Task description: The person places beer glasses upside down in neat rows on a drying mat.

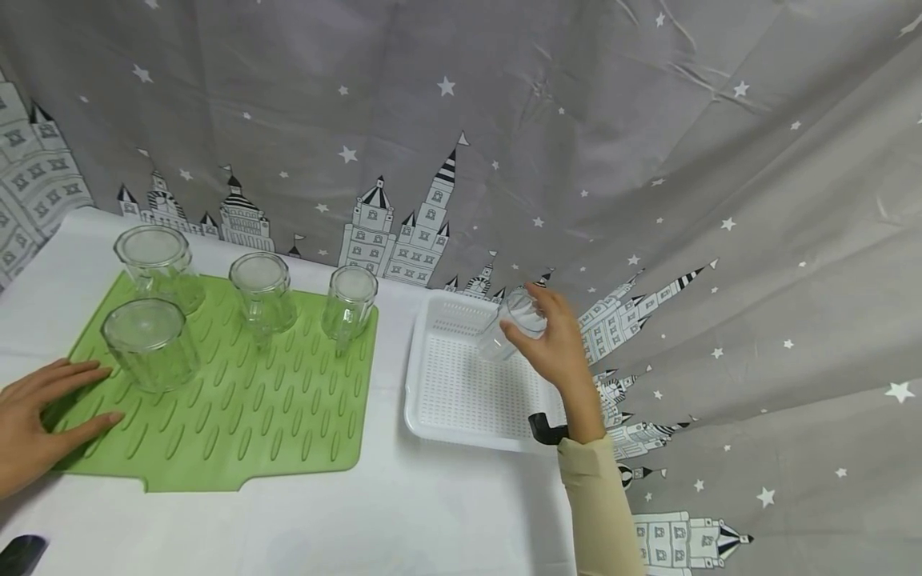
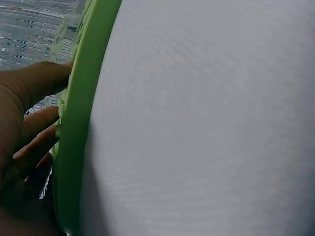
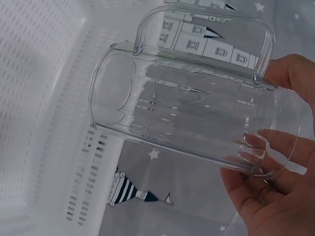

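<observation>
My right hand [image 1: 563, 346] grips a clear glass mug [image 1: 495, 341] by one end, above the back right part of a white perforated basket [image 1: 412, 384]. The right wrist view shows that mug [image 3: 192, 110] lying sideways across the picture, its handle on the upper side and the fingers round its rightmost end. At the left, my left hand [image 1: 43, 420] rests on the edge of a green ridged drying mat [image 1: 238, 444], fingers and thumb spread. Nearest to it stands a glass mug [image 1: 151, 352] on the mat.
Further glass mugs stand along the mat's back: one at the back left [image 1: 162, 268], one in the middle [image 1: 262, 296], one at the right [image 1: 350, 304]. A grey curtain [image 1: 612, 144] with stars and castles hangs behind and right of the white table [image 1: 346, 520].
</observation>
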A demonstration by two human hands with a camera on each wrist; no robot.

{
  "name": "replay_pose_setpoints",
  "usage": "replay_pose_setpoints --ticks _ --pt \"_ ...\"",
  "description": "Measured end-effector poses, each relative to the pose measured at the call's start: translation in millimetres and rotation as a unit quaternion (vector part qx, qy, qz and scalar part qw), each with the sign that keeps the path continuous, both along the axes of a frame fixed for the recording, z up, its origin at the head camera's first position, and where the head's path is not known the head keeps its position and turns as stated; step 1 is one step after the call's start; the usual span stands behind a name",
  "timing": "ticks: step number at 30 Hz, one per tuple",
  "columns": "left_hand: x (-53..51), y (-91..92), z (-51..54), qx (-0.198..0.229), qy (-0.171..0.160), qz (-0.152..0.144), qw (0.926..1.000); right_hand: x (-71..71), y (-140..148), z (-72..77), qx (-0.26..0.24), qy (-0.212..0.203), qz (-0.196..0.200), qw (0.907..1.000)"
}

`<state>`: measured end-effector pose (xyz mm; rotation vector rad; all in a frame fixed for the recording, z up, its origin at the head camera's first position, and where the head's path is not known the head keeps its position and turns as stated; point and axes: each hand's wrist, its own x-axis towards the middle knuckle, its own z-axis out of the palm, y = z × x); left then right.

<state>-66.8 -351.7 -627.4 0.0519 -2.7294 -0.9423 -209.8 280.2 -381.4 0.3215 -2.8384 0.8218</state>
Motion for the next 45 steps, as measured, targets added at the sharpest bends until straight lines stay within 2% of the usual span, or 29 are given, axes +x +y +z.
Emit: replay_pose_setpoints --ticks 10,17,33,45 --pt "-0.9 3.3 0.7 0.004 -0.01 -0.002 0.9999 0.4 -18 4.2 0.013 0.03 0.027 0.9991" --pt "-0.4 4.1 0.4 0.004 -0.027 0.006 0.9996 1.9 -30 6.4 0.004 0.027 0.042 0.9988" --pt "-0.6 2.9 0.4 0.007 0.001 0.001 1.0 3.8 -61 10.1 0.008 0.024 0.067 0.9974" --pt "-0.2 1.9 -0.2 0.0 0.003 0.004 1.0 3.7 -93 10.9 0.003 0.029 0.102 0.9943"
